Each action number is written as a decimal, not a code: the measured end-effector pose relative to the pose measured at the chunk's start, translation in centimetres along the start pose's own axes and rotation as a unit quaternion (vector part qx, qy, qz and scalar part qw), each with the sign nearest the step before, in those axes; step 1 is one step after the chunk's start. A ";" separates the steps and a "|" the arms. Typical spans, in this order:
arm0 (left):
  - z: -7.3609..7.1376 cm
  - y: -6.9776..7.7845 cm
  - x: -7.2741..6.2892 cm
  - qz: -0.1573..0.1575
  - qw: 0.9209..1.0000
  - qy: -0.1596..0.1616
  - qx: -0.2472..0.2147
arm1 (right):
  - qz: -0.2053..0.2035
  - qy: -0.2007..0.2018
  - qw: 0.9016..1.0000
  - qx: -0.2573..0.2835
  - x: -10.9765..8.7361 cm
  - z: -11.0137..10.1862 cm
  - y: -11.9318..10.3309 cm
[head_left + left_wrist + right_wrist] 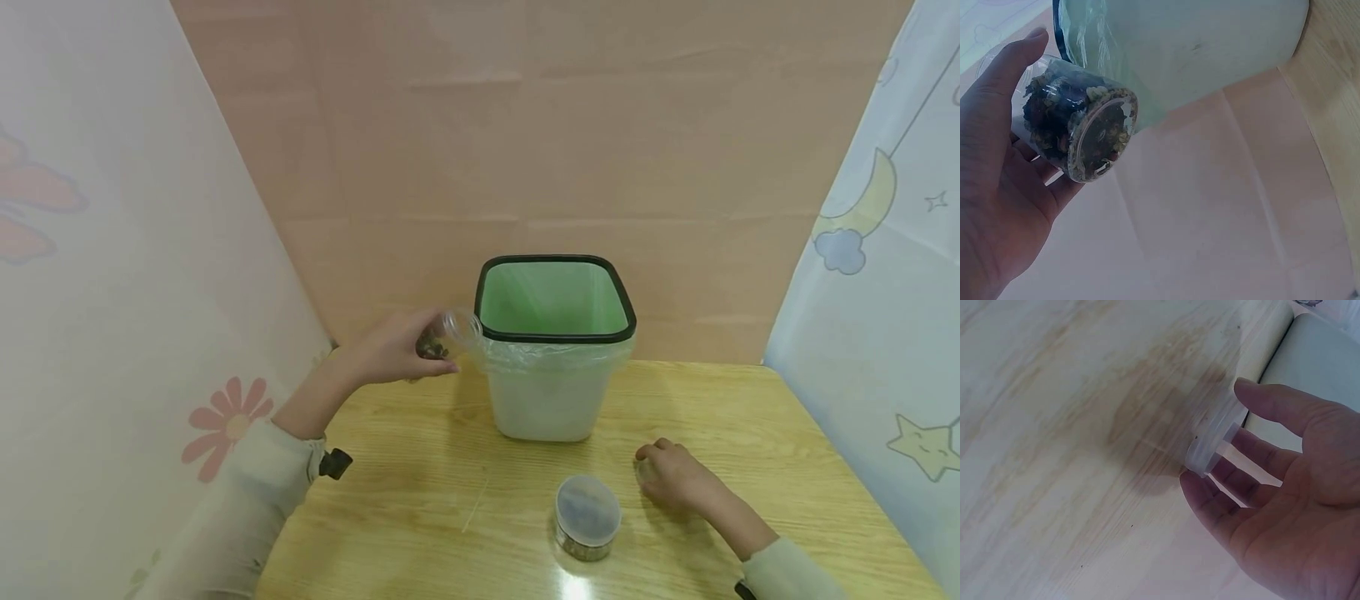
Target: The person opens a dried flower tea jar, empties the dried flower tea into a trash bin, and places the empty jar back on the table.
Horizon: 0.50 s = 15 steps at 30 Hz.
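Observation:
My left hand (386,346) grips a clear plastic jar (1060,112) partly filled with dark and pale dried plant pieces. The jar lies tilted on its side, its mouth at the left edge of the bin (551,404), with the contents still showing near the base. A green bag lines the bin, folded over under a black rim ring. Low over the table at the right, my right hand (675,477) pinches a translucent screw lid (1213,440) between thumb and fingers. In the head view that lid is mostly hidden by the hand.
A second round jar (587,533) with a frosted lid stands on the wooden table (420,483), in front of the bin and left of my right hand. A thin pale strand (476,504) lies nearby. Printed cloth walls rise left and right, a plain one behind.

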<state>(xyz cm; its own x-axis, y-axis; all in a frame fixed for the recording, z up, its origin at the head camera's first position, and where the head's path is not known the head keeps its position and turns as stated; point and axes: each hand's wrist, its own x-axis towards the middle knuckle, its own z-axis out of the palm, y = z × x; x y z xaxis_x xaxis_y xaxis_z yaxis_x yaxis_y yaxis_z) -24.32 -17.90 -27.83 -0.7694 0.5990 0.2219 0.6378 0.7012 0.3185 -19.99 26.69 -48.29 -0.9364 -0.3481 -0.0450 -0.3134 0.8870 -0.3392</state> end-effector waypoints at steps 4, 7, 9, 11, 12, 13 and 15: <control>-0.9 -0.2 0.5 -0.008 1.000 -0.007 0.003 | 0.002 0.002 1.000 -0.001 -0.1 0.1 0.0; -1.7 -0.4 1.0 -0.019 1.000 -0.013 -0.008 | 0.002 0.003 1.000 -0.003 0.0 0.1 0.0; -2.2 -0.5 1.3 -0.031 0.999 -0.020 -0.020 | 0.003 0.003 1.000 -0.004 0.0 0.0 -0.1; -2.7 -0.5 1.6 -0.039 0.998 -0.028 -0.032 | 0.002 0.003 1.000 -0.005 0.0 0.0 -0.2; -2.9 -0.5 1.7 -0.045 0.998 -0.033 -0.036 | 0.000 0.004 1.000 -0.005 0.0 0.0 -0.2; -3.2 -0.4 1.8 -0.049 0.998 -0.036 -0.035 | 0.000 0.005 1.000 -0.005 0.0 0.0 -0.2; -3.6 -0.3 2.1 -0.049 0.998 -0.036 -0.024 | -0.003 0.005 1.000 -0.006 -0.1 0.0 -0.1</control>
<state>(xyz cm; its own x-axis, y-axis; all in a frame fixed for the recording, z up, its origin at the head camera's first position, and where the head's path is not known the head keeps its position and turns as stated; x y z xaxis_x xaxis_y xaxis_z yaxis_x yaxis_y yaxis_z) -26.27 -18.26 -24.19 -0.8224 0.5561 0.1203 0.5557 0.7399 0.3792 -19.87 26.60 -48.21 -0.9361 -0.3502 -0.0335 -0.3206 0.8885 -0.3281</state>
